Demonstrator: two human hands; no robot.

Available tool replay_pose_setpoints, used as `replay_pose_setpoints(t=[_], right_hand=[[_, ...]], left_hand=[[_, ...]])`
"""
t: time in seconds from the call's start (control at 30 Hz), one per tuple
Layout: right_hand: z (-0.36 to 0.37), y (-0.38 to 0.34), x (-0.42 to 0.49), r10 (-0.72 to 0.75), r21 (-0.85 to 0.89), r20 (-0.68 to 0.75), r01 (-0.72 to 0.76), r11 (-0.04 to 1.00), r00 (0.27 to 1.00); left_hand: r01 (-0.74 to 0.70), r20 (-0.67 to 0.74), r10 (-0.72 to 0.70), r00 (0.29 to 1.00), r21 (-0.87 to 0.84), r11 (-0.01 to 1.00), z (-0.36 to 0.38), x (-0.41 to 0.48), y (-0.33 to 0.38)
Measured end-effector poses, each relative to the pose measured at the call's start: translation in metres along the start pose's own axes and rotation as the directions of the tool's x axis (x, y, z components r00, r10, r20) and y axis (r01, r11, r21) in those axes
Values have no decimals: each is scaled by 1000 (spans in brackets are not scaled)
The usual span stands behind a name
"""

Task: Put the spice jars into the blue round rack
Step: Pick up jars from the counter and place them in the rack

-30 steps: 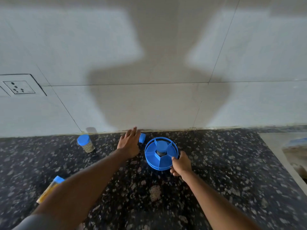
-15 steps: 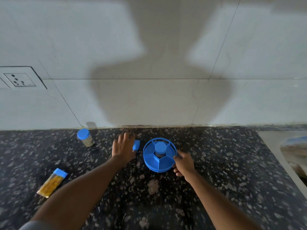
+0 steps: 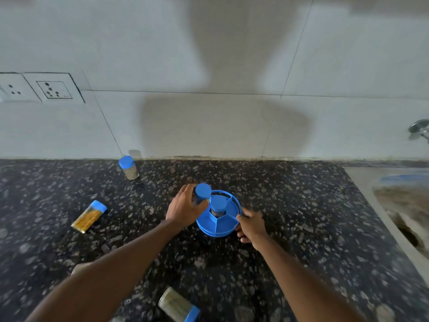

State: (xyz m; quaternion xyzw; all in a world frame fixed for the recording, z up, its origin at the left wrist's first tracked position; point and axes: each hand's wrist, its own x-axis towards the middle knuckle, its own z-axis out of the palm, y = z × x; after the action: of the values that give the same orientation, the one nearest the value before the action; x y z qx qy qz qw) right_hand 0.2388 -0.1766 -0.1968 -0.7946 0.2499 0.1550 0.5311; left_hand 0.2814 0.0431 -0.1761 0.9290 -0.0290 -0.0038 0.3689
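The blue round rack [image 3: 222, 224] stands mid-counter with one blue-lidded jar [image 3: 218, 204] upright in its centre slot. My left hand [image 3: 184, 208] is shut on a second blue-lidded spice jar [image 3: 202, 193], held upright at the rack's left rim. My right hand [image 3: 251, 224] grips the rack's right edge. A yellow-filled jar [image 3: 89, 216] lies on its side at the left. Another jar [image 3: 128, 168] stands upright near the wall. A further jar [image 3: 178, 305] lies on its side near the bottom edge.
The counter is dark speckled granite [image 3: 313, 228] against a white tiled wall with power sockets [image 3: 53, 89] at the left. A sink [image 3: 404, 205] and a tap [image 3: 419, 130] are at the right. A blurred object [image 3: 79, 267] peeks out behind my left forearm.
My left hand has picked the jar up off the counter and brought it upright to the rack's left rim. The view has tilted down, revealing more counter and another jar.
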Motion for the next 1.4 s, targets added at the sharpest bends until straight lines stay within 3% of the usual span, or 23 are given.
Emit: replay_pose_setpoints(t=[0.27, 0.43, 0.7, 0.87, 1.0, 1.23, 1.4], right_hand=[[-11, 30, -37, 7, -34, 3, -7, 999, 1000], [-25, 46, -58, 11, -76, 35, -8, 997, 999], [-36, 85, -94, 18, -37, 44, -17, 999, 999], [-36, 109, -124, -35, -16, 41, 36, 999, 999], [-32, 122, -147, -34, 11, 48, 33, 999, 998], [-28, 141, -178, -6, 18, 100, 4, 1000, 995], [-31, 143, -187, -3, -1, 109, 3, 1000, 994]], left_hand=[[-57, 63, 63, 996, -91, 994, 8, -43, 9], [-26, 147, 28, 989, -11, 1000, 16, -75, 6], [76, 161, -104, 981, 173, 982, 14, -169, 11], [-128, 222, 60, 973, 309, 942, -1, -238, 3], [-305, 322, 156, 934, 488, 818, 1, -274, -12], [-192, 323, -87, 942, 735, 650, 8, -292, 16], [-134, 281, -113, 953, 726, 674, 10, -297, 12]])
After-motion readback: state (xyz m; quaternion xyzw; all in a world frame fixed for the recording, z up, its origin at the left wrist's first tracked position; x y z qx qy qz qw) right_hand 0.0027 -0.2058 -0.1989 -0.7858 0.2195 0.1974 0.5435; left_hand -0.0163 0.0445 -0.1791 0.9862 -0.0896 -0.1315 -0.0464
